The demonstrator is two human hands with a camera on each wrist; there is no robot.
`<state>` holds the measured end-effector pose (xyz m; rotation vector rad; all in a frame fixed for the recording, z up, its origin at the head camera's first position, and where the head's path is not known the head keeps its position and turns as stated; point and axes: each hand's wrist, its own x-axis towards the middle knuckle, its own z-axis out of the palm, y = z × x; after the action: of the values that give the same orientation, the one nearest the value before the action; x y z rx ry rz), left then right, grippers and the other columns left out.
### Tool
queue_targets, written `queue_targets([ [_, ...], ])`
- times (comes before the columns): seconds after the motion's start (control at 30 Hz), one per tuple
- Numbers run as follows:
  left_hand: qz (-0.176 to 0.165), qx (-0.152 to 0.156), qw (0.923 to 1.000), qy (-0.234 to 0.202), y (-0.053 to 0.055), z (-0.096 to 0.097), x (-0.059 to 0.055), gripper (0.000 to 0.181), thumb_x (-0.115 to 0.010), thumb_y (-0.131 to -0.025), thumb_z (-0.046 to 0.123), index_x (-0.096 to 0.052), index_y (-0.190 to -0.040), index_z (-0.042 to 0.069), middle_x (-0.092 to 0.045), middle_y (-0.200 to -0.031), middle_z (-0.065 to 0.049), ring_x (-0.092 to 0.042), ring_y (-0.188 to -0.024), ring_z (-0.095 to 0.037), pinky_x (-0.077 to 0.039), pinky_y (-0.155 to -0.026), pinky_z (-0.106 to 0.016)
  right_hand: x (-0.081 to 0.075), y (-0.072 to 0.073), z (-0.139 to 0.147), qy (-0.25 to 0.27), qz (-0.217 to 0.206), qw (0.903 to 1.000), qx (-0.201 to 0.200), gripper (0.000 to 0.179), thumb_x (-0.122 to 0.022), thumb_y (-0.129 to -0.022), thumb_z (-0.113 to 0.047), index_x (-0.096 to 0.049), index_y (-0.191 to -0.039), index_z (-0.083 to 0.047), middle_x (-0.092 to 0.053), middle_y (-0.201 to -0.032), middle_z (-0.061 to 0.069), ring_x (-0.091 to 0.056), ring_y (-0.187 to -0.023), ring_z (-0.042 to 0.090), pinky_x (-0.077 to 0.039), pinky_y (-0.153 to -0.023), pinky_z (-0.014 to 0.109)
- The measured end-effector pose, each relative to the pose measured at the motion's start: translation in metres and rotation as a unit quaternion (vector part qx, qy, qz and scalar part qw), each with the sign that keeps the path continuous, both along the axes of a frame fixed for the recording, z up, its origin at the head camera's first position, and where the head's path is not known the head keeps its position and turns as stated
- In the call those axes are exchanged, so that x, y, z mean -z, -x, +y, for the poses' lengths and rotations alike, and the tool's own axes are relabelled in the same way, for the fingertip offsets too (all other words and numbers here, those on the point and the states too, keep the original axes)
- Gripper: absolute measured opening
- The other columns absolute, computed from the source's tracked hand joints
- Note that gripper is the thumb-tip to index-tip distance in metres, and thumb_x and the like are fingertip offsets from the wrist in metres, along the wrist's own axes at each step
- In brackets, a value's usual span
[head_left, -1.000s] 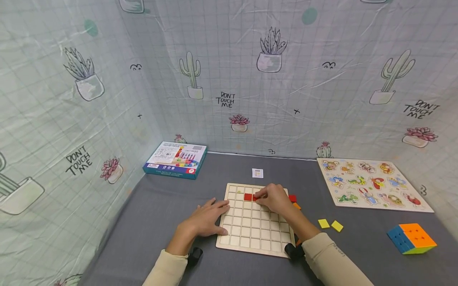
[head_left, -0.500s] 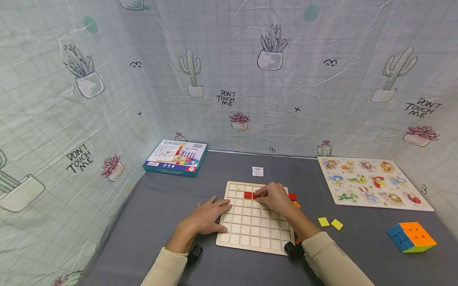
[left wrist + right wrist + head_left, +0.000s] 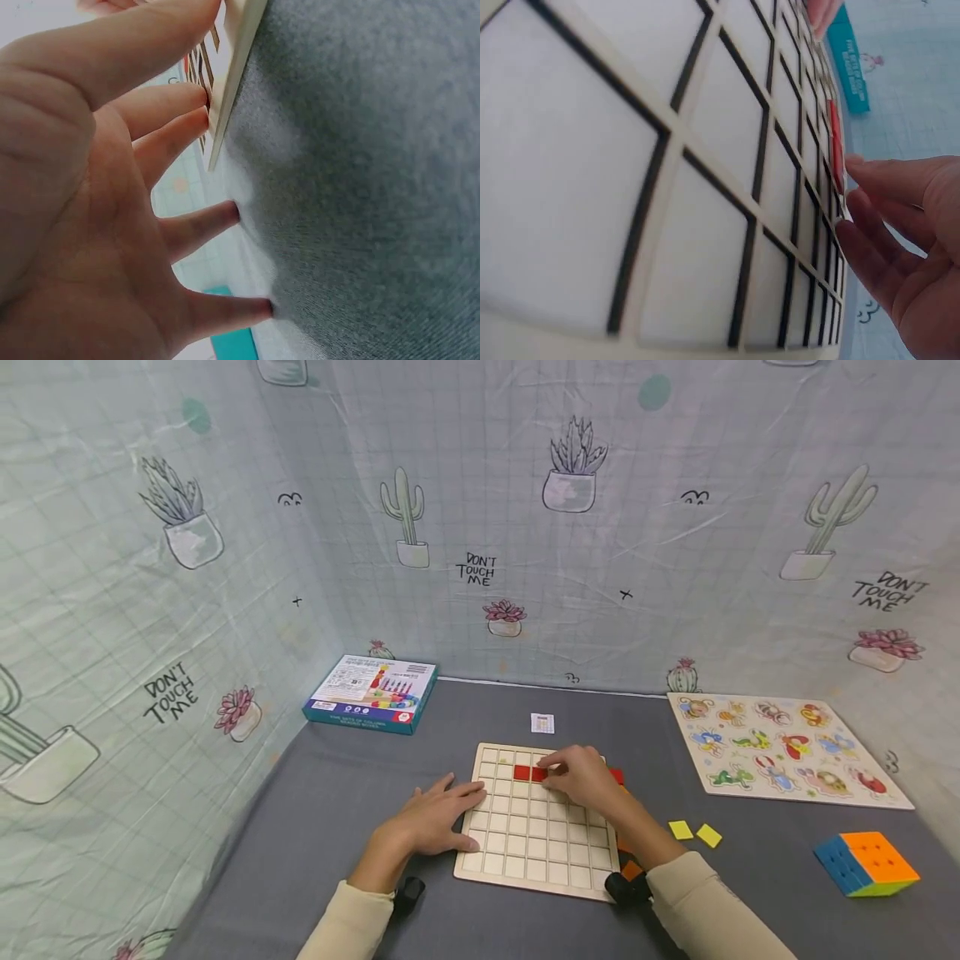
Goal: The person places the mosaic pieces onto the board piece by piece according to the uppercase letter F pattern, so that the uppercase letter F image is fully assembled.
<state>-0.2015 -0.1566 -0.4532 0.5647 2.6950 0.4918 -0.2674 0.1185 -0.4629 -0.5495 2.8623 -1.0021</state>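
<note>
A wooden grid board (image 3: 517,843) lies on the grey cloth, with two red square tiles (image 3: 521,773) side by side in its upper rows. My left hand (image 3: 435,818) rests along the board's left edge with fingers spread; in the left wrist view its thumb and two fingertips touch the board (image 3: 238,49). My right hand (image 3: 587,781) is over the board's upper right, fingertips at the right-hand red tile. The right wrist view has a fingertip beside the end of the red strip (image 3: 835,139), with no tile visible between the fingers.
Red (image 3: 617,776) and orange tiles (image 3: 632,870) lie by the board's right edge, partly behind the right arm. Two yellow tiles (image 3: 681,830) lie farther right, near a puzzle cube (image 3: 866,862). An insect puzzle board (image 3: 787,752), a small card (image 3: 542,723) and a box (image 3: 371,693) stand behind.
My right hand has shifted slightly right, and more of the second red tile shows. The left hand stays at the board's edge.
</note>
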Motion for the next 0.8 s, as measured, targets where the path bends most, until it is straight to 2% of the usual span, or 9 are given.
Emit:
queue_targets([
  [0.17, 0.0, 0.005, 0.9999, -0.013, -0.001, -0.001, 0.0, 0.079, -0.08, -0.087, 0.04, -0.045, -0.156, 0.02, -0.037, -0.167, 0.002, -0.021, -0.158, -0.042, -0.016, -0.114, -0.083, -0.01, -0.003, 0.021, 0.008, 0.014, 0.9998, -0.005, 0.03, -0.075, -0.092, -0.013, -0.075, -0.121, -0.009, -0.078, -0.114, 0.013, -0.072, -0.096, 0.028, -0.053, -0.065, 0.029],
  [0.27, -0.001, 0.006, 0.9999, -0.014, 0.0, -0.001, -0.001, 0.079, -0.08, -0.087, 0.04, -0.045, -0.155, 0.02, -0.037, -0.167, 0.002, -0.021, -0.158, -0.042, -0.016, -0.114, -0.083, -0.018, -0.004, 0.035, -0.002, 0.029, 0.9996, -0.001, 0.03, -0.074, -0.093, -0.013, -0.075, -0.123, -0.01, -0.076, -0.12, 0.014, -0.071, -0.104, 0.032, -0.058, -0.074, 0.038],
  [0.43, -0.004, 0.008, 0.9999, -0.011, 0.001, -0.002, 0.0, 0.079, -0.079, -0.088, 0.04, -0.044, -0.156, 0.021, -0.036, -0.167, 0.002, -0.021, -0.158, -0.042, -0.016, -0.114, -0.084, -0.025, -0.005, 0.061, -0.028, 0.039, 0.9987, 0.014, 0.032, -0.072, -0.094, -0.013, -0.073, -0.125, -0.009, -0.073, -0.124, 0.017, -0.068, -0.111, 0.038, -0.059, -0.086, 0.049],
  [0.6, -0.005, 0.012, 0.9999, -0.009, 0.0, -0.003, -0.001, 0.08, -0.077, -0.089, 0.041, -0.041, -0.158, 0.022, -0.034, -0.168, 0.003, -0.02, -0.158, -0.043, -0.015, -0.114, -0.084, -0.017, -0.007, 0.083, -0.051, 0.033, 0.998, 0.018, 0.033, -0.072, -0.094, -0.013, -0.072, -0.126, -0.004, -0.072, -0.126, 0.02, -0.067, -0.116, 0.042, -0.057, -0.093, 0.055],
  [0.8, -0.005, 0.016, 0.9998, -0.009, 0.0, -0.004, 0.001, 0.078, -0.076, -0.09, 0.04, -0.042, -0.157, 0.021, -0.033, -0.168, 0.003, -0.019, -0.158, -0.043, -0.014, -0.114, -0.084, -0.002, -0.012, 0.093, -0.083, 0.017, 0.9962, 0.021, 0.034, -0.073, -0.093, -0.012, -0.072, -0.126, -0.005, -0.071, -0.127, 0.021, -0.065, -0.119, 0.045, -0.053, -0.097, 0.058],
])
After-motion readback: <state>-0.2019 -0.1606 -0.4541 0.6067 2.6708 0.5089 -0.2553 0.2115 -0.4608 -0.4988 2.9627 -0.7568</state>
